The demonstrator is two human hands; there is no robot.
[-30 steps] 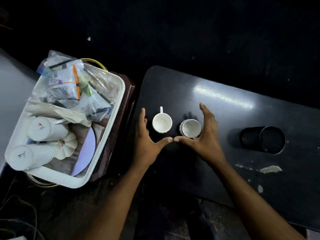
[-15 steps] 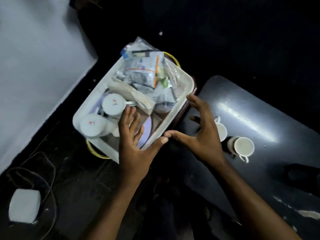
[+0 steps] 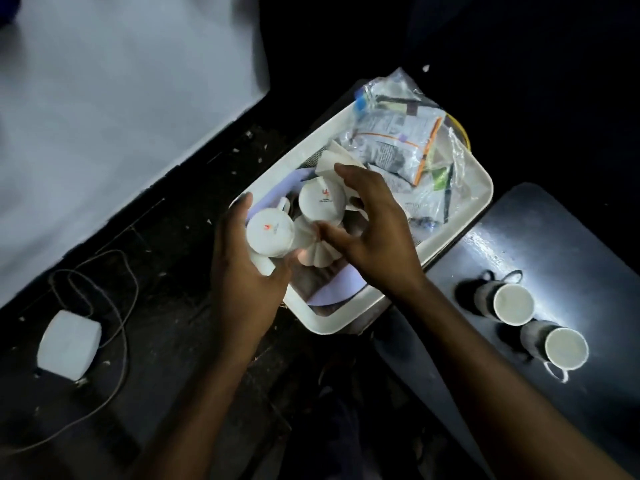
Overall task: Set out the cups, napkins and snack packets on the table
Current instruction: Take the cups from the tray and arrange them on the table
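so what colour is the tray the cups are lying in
White, or off-white in this dim light. The tray shows in the head view, the only view there is.

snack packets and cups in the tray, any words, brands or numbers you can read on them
None can be read.
Snack packet: blocks of dark print and an orange stripe, too blurred to read.
Cup under the right hand: small red mark over a line of tiny print on its base, unreadable.
Cup in the left hand: similar red and grey mark, unreadable.
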